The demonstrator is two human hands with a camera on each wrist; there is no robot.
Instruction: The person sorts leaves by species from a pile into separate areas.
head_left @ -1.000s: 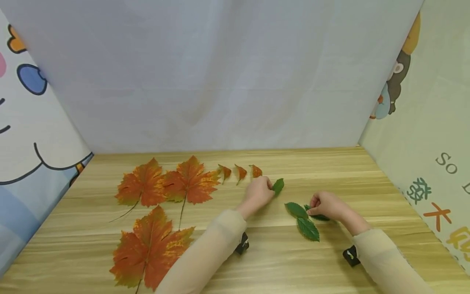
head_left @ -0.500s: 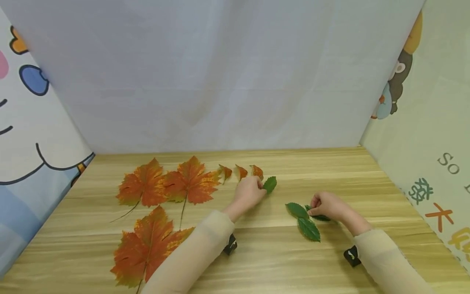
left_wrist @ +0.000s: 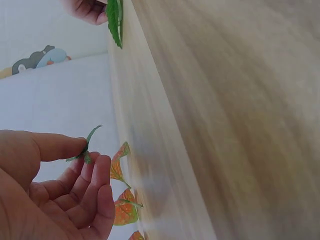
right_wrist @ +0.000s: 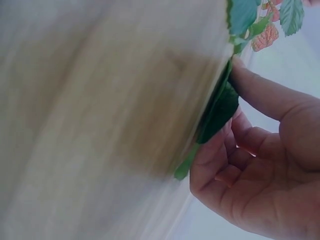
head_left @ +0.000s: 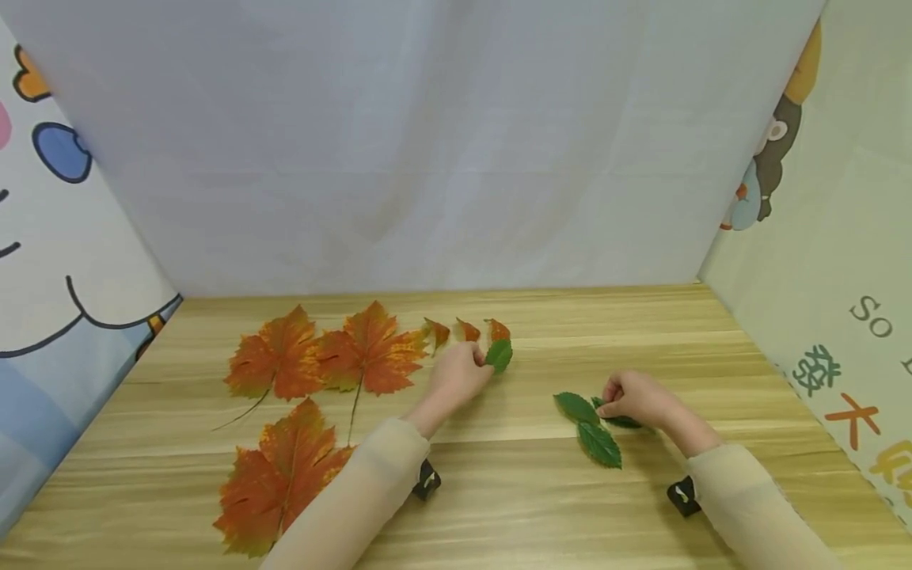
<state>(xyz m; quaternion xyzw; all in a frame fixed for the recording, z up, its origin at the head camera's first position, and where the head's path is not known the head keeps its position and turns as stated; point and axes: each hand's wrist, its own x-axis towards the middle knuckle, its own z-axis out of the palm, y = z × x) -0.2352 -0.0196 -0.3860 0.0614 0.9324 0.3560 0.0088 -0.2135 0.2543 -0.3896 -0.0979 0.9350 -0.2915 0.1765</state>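
My left hand point(head_left: 456, 376) pinches a small green leaf point(head_left: 499, 356) by its stem end, just above the table. In the left wrist view that leaf point(left_wrist: 90, 137) stands between thumb and fingertips, seen edge-on. My right hand point(head_left: 641, 400) grips a dark green leaf point(right_wrist: 220, 110) between thumb and fingers, low at the tabletop. Touching it on the left lie two more green leaves, an upper one point(head_left: 575, 407) and a lower one point(head_left: 600, 445). Three small orange leaves sit in a row beyond the left hand, the rightmost orange leaf point(head_left: 499, 329) closest to the held one.
On the left lie three large orange maple leaves: a back-left one point(head_left: 274, 356), another point(head_left: 370, 348) beside it, and a front one point(head_left: 285, 483) partly behind the left sleeve. The wooden table point(head_left: 513, 507) meets a pale cloth backdrop point(head_left: 442, 158); printed sheets flank it.
My left hand has moved left with its green leaf, which is now in front of the rightmost small orange leaf. The right hand has stayed in place on its leaf.
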